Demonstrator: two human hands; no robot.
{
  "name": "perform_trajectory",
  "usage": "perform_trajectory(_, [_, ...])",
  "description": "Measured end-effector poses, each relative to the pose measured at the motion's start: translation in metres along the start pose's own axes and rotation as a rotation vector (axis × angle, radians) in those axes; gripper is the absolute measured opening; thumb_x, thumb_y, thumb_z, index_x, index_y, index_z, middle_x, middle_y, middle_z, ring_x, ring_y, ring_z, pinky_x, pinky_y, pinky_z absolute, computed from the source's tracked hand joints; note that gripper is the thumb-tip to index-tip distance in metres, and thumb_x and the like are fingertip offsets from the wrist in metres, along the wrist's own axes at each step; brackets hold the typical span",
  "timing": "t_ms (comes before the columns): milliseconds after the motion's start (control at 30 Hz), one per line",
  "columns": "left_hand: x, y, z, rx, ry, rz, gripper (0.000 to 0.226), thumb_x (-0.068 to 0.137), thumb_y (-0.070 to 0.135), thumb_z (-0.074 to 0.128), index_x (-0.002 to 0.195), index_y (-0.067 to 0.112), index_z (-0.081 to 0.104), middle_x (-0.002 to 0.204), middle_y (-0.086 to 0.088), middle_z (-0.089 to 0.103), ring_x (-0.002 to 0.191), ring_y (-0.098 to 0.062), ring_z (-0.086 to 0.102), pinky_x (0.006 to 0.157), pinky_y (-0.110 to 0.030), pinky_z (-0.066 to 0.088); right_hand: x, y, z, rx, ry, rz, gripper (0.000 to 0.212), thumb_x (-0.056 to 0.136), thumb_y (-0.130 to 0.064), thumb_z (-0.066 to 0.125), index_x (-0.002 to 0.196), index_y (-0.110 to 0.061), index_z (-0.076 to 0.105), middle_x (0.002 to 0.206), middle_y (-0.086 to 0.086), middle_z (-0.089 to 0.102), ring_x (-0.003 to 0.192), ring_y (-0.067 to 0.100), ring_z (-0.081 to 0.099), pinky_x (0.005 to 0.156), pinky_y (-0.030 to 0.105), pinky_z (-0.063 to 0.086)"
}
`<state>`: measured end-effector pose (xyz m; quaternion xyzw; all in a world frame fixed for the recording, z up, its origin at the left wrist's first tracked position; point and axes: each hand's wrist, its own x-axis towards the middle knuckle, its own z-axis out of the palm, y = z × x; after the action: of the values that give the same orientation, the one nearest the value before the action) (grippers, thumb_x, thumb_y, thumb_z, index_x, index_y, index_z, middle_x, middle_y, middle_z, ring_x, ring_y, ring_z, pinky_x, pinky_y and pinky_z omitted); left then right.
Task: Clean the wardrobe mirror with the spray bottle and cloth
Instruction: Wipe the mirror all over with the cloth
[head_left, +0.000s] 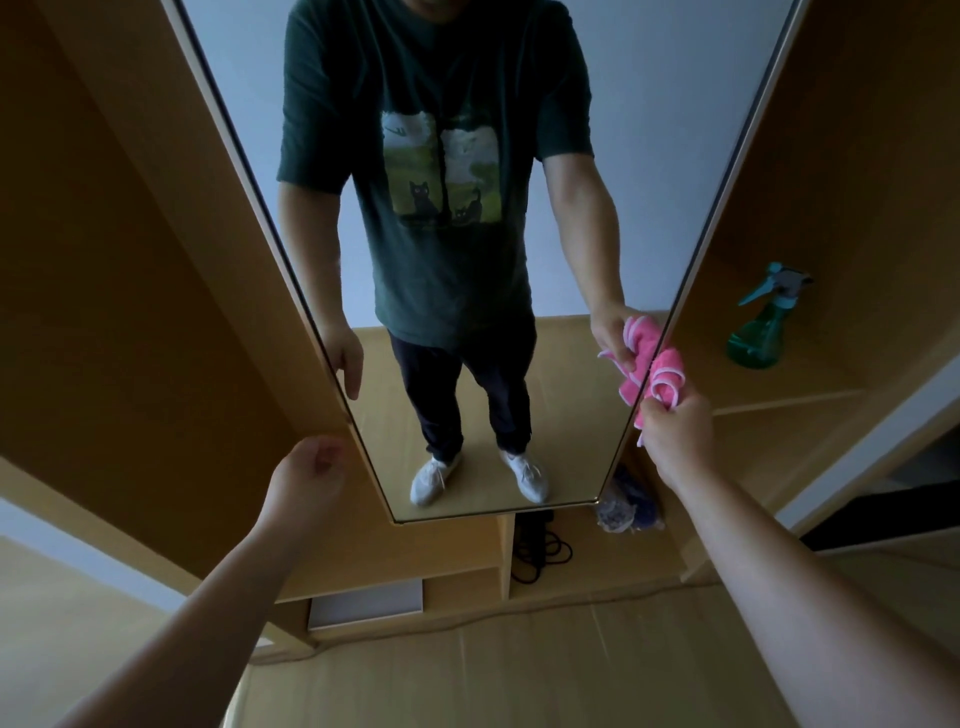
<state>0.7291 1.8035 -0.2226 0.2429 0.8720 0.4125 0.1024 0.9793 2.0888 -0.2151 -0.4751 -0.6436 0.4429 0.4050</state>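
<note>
Bunching the pink cloth (657, 371) in my right hand (675, 431), fingers clamped on it at the right edge of the mirror (571, 389), I judge it soft, light, best gripped wadded. The spray bottle (758, 332) stands on the shelf (810, 387) beside. My left hand (306, 470) hangs loosely curled, empty.

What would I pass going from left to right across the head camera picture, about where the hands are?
First the left hand → wardrobe mirror → pink cloth, gripped by the right hand → green spray bottle.
</note>
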Motion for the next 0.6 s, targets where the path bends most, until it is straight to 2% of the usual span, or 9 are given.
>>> perform_trajectory(100, [0.011,-0.002,0.001,-0.002,-0.006,-0.021,0.026,0.094,0.016,0.053,0.119,0.016,0.058,0.101,0.0,0.061,0.083,-0.015,0.059,0.06,-0.025,0.043,-0.001,0.005,0.004,-0.016,0.037,0.012,0.026,0.082,0.009,0.046,0.069,-0.013,0.051,0.056,0.008,0.048,0.032,0.005,0.044,0.031,0.016,0.035])
perform_trajectory(167, [0.017,-0.001,0.004,-0.024,-0.031,0.004,0.031,0.092,0.012,0.054,0.122,0.019,0.056,0.101,0.003,0.061,0.087,-0.014,0.058,0.067,-0.024,0.042,-0.001,0.009,0.005,-0.031,0.039,0.024,0.028,0.082,0.008,0.047,0.067,-0.015,0.049,0.055,0.007,0.048,0.03,0.004,0.044,0.03,0.015,0.034])
perform_trajectory(267, [0.024,-0.001,0.011,-0.036,-0.104,0.045,0.024,0.092,0.008,0.052,0.113,0.02,0.057,0.095,0.009,0.063,0.087,-0.009,0.059,0.068,-0.019,0.041,-0.003,0.015,0.006,-0.063,0.037,0.03,0.032,0.082,0.008,0.048,0.064,-0.019,0.048,0.055,0.004,0.048,0.033,0.001,0.047,0.031,0.012,0.033])
perform_trajectory(400, [0.03,-0.001,0.02,0.044,-0.133,0.042,0.013,0.094,0.005,0.048,0.101,0.011,0.056,0.087,-0.006,0.062,0.076,-0.017,0.058,0.058,-0.022,0.043,-0.004,0.025,0.005,-0.098,0.005,0.044,0.026,0.082,0.006,0.048,0.066,-0.014,0.05,0.057,0.008,0.05,0.035,0.006,0.047,0.032,0.013,0.034])
perform_trajectory(467, [0.032,-0.002,0.023,0.084,-0.14,0.047,0.012,0.093,0.003,0.045,0.097,0.008,0.055,0.082,-0.008,0.059,0.069,-0.016,0.053,0.055,-0.025,0.04,-0.004,0.029,0.005,-0.112,-0.011,0.056,0.021,0.082,0.006,0.048,0.069,-0.011,0.051,0.059,0.01,0.05,0.038,0.012,0.047,0.033,0.014,0.035])
perform_trajectory(600, [0.032,-0.008,0.03,0.142,-0.173,0.048,0.009,0.094,0.003,0.043,0.095,0.006,0.051,0.081,-0.011,0.055,0.066,-0.017,0.049,0.055,-0.028,0.039,-0.004,0.037,0.006,-0.112,-0.024,0.087,0.026,0.084,0.005,0.048,0.067,-0.015,0.05,0.058,0.008,0.05,0.04,0.015,0.048,0.033,0.016,0.037])
